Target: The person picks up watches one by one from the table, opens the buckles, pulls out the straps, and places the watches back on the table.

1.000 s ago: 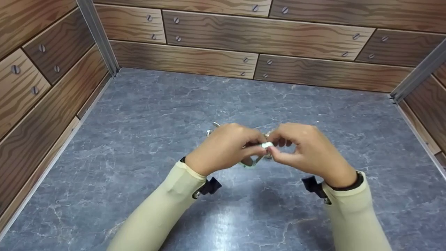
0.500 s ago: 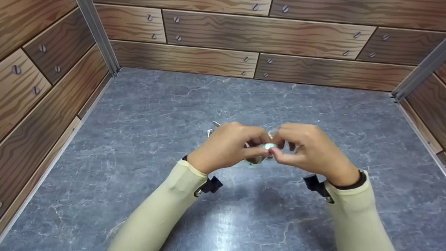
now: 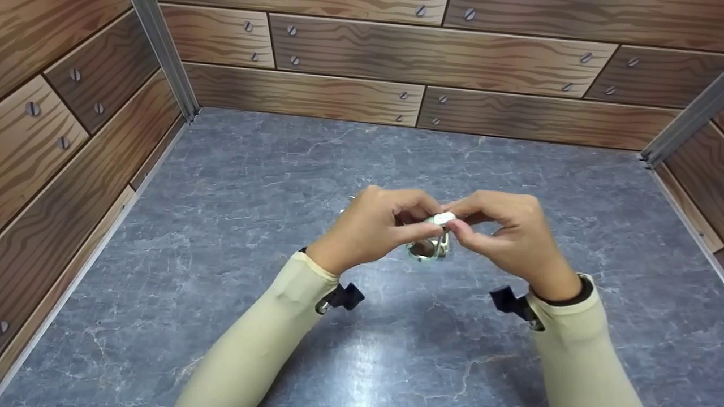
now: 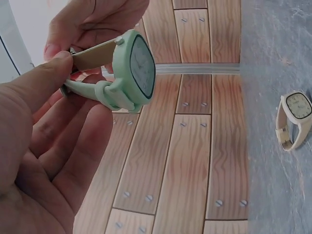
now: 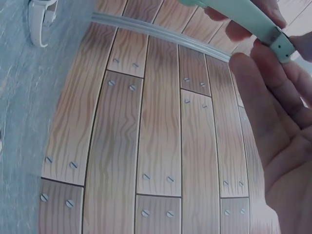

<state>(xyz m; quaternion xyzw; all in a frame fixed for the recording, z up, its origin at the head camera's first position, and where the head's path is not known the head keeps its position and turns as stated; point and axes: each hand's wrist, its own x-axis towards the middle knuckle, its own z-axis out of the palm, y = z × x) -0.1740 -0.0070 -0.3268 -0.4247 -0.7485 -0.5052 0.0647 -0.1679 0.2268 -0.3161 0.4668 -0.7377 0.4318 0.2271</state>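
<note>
Left wall: wood-print panel (image 3: 113,127) is bounding the tabletop (image 3: 254,169), standing well apart from the hands; open room is lying between.
Small pale item (image 3: 341,211): is lying just behind the left hand, mostly hidden; cannot tell what.
Left hand (image 3: 367,229): thumb and index finger are clamping on the watch strap; the lower fingers are reaching out below it.
Green watch (image 4: 139,68): is hanging in the air between both hands, strap bending round into a loop, dial tilting away from the fingers.
Strap end (image 5: 283,48): is sitting at the fingertips. Step, as judged: the strap fastening is being worked; cannot tell if it is holding. Next move is probably calling for a steady left pinch while the right fingers are guiding the strap.
Beige watch (image 4: 298,105): is resting on the tabletop, apart from the hands.
Right hand (image 3: 509,232): thumb and index finger are pinching the strap beside the left fingertips, leaving little working room there.
Back wall (image 3: 362,85): is closing the far edge; bare tabletop is stretching before it.
Right wall (image 3: 698,186): is standing well clear of the right hand.
</note>
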